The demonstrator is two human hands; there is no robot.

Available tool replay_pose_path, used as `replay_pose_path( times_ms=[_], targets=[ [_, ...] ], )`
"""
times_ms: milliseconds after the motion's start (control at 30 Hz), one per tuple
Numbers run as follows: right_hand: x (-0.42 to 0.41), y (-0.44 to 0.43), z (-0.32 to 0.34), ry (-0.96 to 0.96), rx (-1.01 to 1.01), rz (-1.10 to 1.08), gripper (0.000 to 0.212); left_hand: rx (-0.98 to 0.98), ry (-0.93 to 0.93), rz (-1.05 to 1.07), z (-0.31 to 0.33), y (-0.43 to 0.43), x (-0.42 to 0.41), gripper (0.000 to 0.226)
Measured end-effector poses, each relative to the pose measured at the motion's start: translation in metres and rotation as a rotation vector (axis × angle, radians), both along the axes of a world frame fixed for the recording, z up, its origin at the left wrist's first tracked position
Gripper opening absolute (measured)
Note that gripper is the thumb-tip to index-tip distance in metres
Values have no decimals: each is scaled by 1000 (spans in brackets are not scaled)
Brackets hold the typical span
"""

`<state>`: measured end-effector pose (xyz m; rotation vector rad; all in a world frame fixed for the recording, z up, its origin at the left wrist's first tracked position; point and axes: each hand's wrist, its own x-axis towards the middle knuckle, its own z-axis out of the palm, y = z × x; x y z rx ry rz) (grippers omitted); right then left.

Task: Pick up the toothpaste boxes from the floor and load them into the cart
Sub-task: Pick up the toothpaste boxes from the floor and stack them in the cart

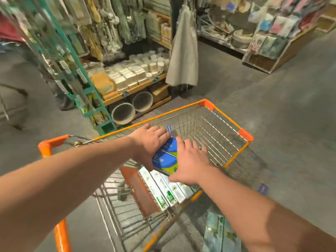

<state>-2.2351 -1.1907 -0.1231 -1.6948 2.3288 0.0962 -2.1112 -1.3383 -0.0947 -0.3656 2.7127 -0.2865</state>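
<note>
A wire shopping cart [227, 117] with orange trim stands in front of me. Over its basket, my left hand [151, 140] and my right hand [190, 160] press from both sides on a bundle of blue and yellow toothpaste boxes [166, 155]. Several white and green toothpaste boxes [163, 186] lie side by side in the near end of the basket, under the bundle. More pale green boxes [220, 233] lie on the floor at the lower right, beside the cart.
A wooden shelf unit [134, 88] with white packs and round basins stands left of the cart's front. A green wire rack [87, 99] is at the left. Another shelf [272, 48] is at the far right. Grey floor lies to the cart's right.
</note>
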Motion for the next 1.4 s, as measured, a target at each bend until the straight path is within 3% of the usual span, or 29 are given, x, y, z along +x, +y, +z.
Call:
replay_pose_path(
  times_ms=[200, 400, 567, 633, 733, 767, 867, 1000, 1200, 1333, 1400],
  targets=[
    [33, -43, -67, -63, 168, -179, 142, 113, -55, -132, -86, -57, 4, 135],
    [48, -83, -156, -111, 346, -312, 134, 196, -156, -169, -189, -90, 0, 129],
    [64, -98, -242, -128, 411, -531, 61, 201, -208, -237, -266, -93, 1, 124],
    [70, -93, -273, -33, 286, -592, 44, 224, -235, -261, -287, -87, 1, 124],
    [79, -78, -310, -135, 306, -626, 27, 253, -247, -258, -310, -77, 2, 121],
    [82, -73, -323, -143, 338, -664, 30, 256, -242, -253, -317, -75, 2, 121],
    [89, -66, -331, -224, 327, -674, 65, 257, -236, -254, -334, -71, 2, 122],
    [93, -65, -325, -155, 335, -664, 95, 251, -242, -249, -346, -67, 3, 119],
    [98, -61, -337, -205, 370, -616, 130, 239, -286, -248, -357, -64, 8, 121],
    [96, -60, -333, -287, 411, -623, 138, 334, -264, -195, -357, -72, 15, 140],
    [94, -60, -329, -387, 417, -654, 140, 422, -239, -120, -355, -77, 21, 136]
  ],
)
